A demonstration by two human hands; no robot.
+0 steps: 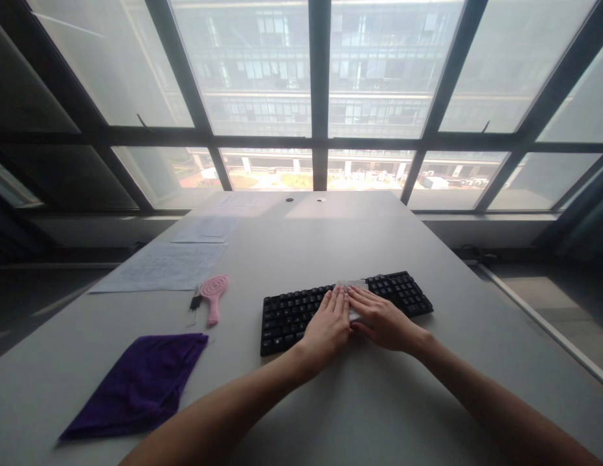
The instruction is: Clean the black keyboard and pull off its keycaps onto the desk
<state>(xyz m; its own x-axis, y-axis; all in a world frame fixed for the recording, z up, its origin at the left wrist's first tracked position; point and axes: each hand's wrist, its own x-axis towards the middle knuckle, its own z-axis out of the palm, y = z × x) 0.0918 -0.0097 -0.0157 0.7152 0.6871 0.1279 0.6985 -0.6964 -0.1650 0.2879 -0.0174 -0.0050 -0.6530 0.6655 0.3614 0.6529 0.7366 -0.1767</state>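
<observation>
A black keyboard (286, 317) lies slightly slanted on the white table. Over its middle keys is a thin, whitish, partly see-through sheet (358, 285), possibly a wipe or tissue; most of it is hidden under my hands. My left hand (330, 323) rests on the sheet and keys, fingers stretched out and flat. Right beside it, my right hand (383, 320) also presses flat on the sheet, its fingers extended and their tips meeting those of the left. Neither hand is closed round anything.
A folded purple cloth (136, 385) lies at the near left of the table (311, 249). Beyond it are a pink hairbrush (214, 294) and a small brush with black bristles (195, 302). Printed papers (160, 266) lie along the left edge. Windows stand behind the table.
</observation>
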